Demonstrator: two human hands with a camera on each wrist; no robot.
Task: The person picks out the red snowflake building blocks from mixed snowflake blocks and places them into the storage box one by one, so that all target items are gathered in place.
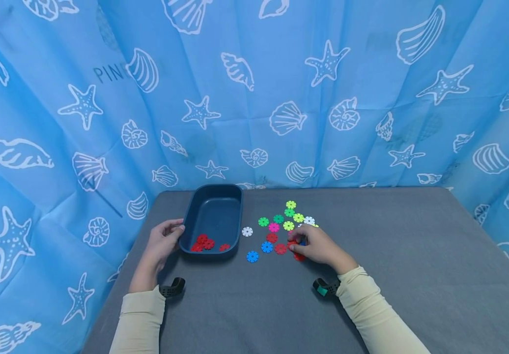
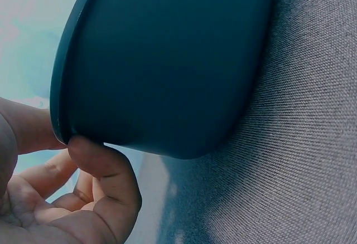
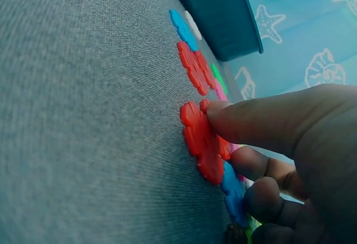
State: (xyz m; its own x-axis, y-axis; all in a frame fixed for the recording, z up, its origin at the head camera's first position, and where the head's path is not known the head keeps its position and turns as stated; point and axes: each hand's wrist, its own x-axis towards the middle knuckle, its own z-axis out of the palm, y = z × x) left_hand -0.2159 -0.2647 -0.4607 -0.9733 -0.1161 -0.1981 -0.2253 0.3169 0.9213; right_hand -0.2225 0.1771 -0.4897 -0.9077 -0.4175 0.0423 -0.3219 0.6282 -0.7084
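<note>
My left hand pinches the near-left rim of a dark blue rectangular tub, thumb above and curled forefinger below the lip in the left wrist view. Several red notched plastic discs lie inside the tub's near end. Over the loose discs to the right, my right hand pinches a red disc between thumb and forefinger, its middle mostly hidden by another red disc nearer the camera. A blue disc lies under the curled fingers.
Green, yellow, pink, white, red and blue discs lie loose on the grey cloth-covered table, right of the tub. A blue shell-print curtain hangs behind. Each wrist wears a black band.
</note>
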